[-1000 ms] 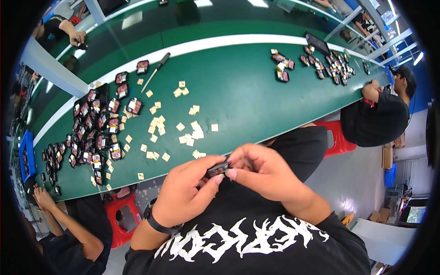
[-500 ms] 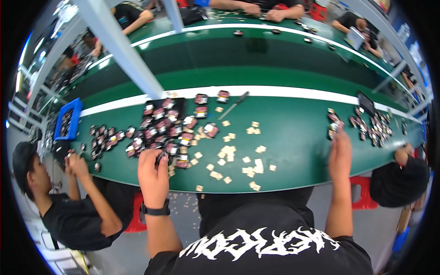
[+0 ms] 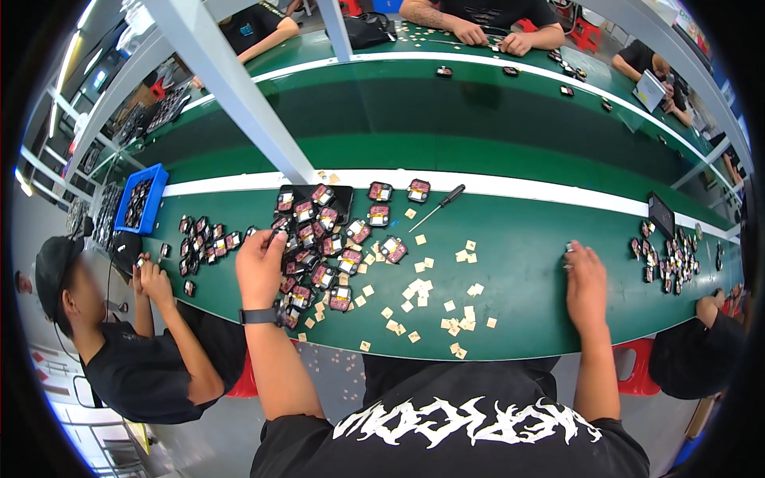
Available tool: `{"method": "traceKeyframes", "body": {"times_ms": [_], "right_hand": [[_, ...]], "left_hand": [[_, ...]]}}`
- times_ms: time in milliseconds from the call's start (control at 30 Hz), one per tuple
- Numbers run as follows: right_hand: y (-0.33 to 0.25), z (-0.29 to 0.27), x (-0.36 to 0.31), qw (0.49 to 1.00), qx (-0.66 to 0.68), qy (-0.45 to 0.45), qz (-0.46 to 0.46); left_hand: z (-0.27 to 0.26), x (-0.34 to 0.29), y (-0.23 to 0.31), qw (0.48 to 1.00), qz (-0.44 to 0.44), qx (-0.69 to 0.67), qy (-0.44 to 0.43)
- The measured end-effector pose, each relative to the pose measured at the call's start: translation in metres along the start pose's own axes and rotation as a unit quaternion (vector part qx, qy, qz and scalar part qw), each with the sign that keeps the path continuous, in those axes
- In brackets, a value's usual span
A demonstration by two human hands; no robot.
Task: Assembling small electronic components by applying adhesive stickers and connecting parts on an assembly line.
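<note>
Many small black modules with pinkish-red and white faces lie in a heap [image 3: 323,231] on the green table, left of centre. My left hand [image 3: 261,271], with a black wristband, is over the heap's left side. Its thumb and fingers pinch a dark piece that looks like one of these modules, mostly hidden. Farther right, my right hand [image 3: 586,291] is low over the table with curled fingers. Small dark and silvery bits show at its fingertips; the hand covers the rest. Several small cream square pieces [image 3: 418,291] are scattered between my hands.
A screwdriver [image 3: 438,209] lies behind the cream squares. A dark flat tray [image 3: 343,199] is partly under the heap. At left stand a blue bin [image 3: 163,177] and a seated person [image 3: 135,358]. More modules [image 3: 677,259] are piled at right. A grey post [image 3: 231,84] rises behind the heap.
My left hand has moved from the heap's near edge up along its left side. The small module cluster beyond my right hand no longer shows; its fingers have curled. The whole view has shifted.
</note>
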State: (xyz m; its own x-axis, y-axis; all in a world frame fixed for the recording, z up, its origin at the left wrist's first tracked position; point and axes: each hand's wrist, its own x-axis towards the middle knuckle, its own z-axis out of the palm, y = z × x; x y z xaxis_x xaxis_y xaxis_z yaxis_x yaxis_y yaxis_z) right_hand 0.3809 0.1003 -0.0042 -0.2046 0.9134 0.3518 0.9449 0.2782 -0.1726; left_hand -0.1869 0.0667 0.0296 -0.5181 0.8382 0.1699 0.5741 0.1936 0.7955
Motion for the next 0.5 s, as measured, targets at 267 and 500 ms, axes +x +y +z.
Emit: {"method": "traceKeyframes", "body": {"times_ms": [267, 500], "right_hand": [[-0.059, -0.01, -0.013, 0.998, 0.023, -0.057, -0.021], [-0.076, -0.021, -0.014, 0.987, 0.102, -0.089, -0.08]], "left_hand": [[0.003, 0.009, -0.02, 0.997, 0.016, -0.08, 0.011], [-0.005, 0.033, -0.022, 0.993, 0.054, 0.106, 0.004]]}}
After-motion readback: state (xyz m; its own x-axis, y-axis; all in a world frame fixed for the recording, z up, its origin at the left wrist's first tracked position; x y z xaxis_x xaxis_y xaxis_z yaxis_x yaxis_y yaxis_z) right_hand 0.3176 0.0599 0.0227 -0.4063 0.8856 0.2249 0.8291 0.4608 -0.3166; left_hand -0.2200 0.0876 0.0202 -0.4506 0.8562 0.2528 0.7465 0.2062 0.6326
